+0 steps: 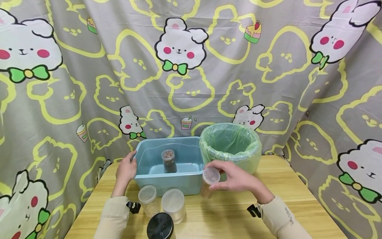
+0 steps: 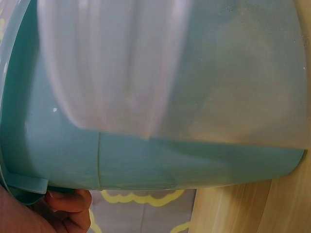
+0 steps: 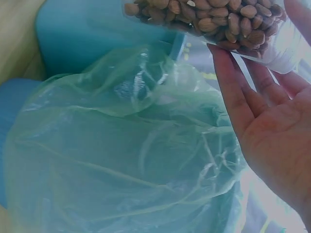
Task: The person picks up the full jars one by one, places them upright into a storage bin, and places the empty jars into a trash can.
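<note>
Surface (image 1: pixel 232 220): three lidded jars (image 1: pixel 173 206) before the blue tub (image 1: pixel 168 184), seemingly still to handle.
Tub: one filled jar (image 1: pixel 169 161) inside, apparently done.
Left hand (image 1: pixel 126 169): gripping the tub's left rim.
Right hand (image 1: pixel 234 177): gripping the almond jar (image 1: pixel 208 183), outside the tub, seemingly mid-step.

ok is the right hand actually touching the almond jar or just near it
Touching. The right wrist view shows it: the right hand holds the almond jar, with fingers against its clear wall.
</note>
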The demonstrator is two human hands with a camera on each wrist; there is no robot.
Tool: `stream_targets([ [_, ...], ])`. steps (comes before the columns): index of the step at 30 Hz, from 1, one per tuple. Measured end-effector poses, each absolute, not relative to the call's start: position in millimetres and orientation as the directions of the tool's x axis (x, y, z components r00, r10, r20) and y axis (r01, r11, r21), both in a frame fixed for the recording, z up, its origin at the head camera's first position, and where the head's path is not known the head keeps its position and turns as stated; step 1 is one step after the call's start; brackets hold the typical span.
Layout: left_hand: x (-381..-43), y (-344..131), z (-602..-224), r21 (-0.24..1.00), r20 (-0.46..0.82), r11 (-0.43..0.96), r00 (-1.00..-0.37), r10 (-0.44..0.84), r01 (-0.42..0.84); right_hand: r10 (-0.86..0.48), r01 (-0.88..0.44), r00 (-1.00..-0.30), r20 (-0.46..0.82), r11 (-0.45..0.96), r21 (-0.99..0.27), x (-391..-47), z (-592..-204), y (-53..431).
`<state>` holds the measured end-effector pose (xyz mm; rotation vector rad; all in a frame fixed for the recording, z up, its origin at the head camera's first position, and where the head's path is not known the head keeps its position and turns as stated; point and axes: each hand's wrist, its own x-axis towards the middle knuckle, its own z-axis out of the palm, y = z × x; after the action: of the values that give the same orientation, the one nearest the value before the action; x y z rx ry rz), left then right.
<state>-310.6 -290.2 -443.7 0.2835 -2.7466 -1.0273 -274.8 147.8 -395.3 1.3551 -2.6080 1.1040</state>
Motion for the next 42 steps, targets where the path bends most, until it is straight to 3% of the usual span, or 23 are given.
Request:
stream_targets([
  [16, -309.6, -290.1, -444.0, 0.664, 0.118, 0.740, -0.962, -0.247, -0.109, -0.710, -0.737, -0.605, 0.360, 0.328, -0.591, -279.3, -374.3, 143.9],
  [42, -311.1, -290.4, -444.2, 0.670, 0.106, 0.733, -0.961, -0.254, -0.120, -0.603, -0.688, -0.683, 0.413, 0.340, -0.642, -299.9, -351.1, 106.1],
])
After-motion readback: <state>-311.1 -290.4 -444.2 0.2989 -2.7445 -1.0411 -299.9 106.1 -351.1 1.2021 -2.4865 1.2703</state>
